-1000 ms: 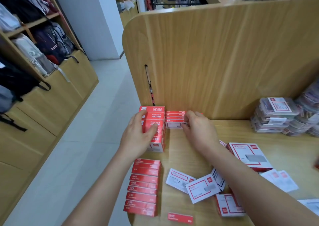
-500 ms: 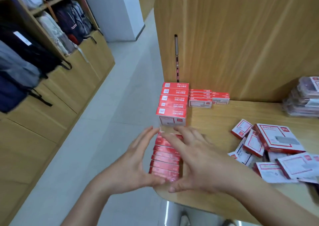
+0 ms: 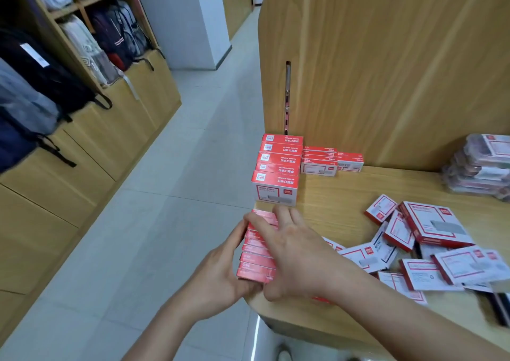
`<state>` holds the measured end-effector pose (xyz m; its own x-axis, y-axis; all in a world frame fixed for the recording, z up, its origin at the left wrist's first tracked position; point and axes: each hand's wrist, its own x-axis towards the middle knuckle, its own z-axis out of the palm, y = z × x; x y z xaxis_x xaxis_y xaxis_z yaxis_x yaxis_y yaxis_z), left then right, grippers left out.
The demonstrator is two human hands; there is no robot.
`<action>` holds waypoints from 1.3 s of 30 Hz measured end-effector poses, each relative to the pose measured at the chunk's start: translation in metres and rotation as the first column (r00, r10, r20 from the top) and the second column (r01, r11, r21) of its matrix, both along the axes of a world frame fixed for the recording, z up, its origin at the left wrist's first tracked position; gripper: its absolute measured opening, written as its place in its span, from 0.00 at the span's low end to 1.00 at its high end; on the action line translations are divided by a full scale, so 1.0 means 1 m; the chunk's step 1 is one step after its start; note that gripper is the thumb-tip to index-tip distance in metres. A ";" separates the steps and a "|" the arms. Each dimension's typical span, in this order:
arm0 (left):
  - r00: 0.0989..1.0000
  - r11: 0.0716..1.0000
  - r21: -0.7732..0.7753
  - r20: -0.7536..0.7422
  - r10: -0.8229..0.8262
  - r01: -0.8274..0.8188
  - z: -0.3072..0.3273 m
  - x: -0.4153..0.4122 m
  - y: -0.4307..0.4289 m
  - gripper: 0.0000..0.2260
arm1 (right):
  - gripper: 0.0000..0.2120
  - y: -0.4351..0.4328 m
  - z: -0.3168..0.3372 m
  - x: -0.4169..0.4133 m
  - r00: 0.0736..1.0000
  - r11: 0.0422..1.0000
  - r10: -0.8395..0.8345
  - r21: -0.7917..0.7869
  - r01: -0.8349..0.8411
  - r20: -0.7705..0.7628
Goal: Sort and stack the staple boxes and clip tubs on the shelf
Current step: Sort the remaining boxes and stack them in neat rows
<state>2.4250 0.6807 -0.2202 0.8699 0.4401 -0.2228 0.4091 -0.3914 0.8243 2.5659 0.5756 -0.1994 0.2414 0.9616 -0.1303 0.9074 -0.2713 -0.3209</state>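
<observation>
Both hands on 1 row of small red staple boxes at the front left corner of the shelf, boxes packed face to face along the left edge. Left hand cups the outer side and near end, fingers curled round it. Right hand lies over the top and inner side, fingers spread, thumb at the near end, so the row is clamped between the 2 hands. Cannot tell if it is lifted or resting on the wood. Just behind it, same edge, a taller block of 5 red boxes reaching the back panel. Low stack beside that, then a single box, both at the panel. Loose red-and-white boxes jumbled mid-shelf toward the front right. Clip tubs stacked at the right edge. Backpacks on shelving across the aisle
</observation>
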 end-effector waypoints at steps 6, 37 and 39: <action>0.997 0.999 -0.005 0.059 0.044 -0.044 0.011 0.001 -0.011 0.42 | 0.48 -0.013 0.019 0.002 1.000 0.997 -0.004 0.081 0.004 -0.007; 0.976 0.323 0.929 -0.130 -0.174 0.181 0.021 0.132 -0.047 0.15 | 0.34 -0.035 0.004 0.139 0.806 0.967 -0.150 0.086 0.241 -0.572; 0.972 0.325 0.922 -0.163 -0.168 0.210 0.023 0.136 -0.046 0.17 | 0.29 -0.039 0.009 0.141 0.609 0.940 -0.121 0.107 0.324 -0.784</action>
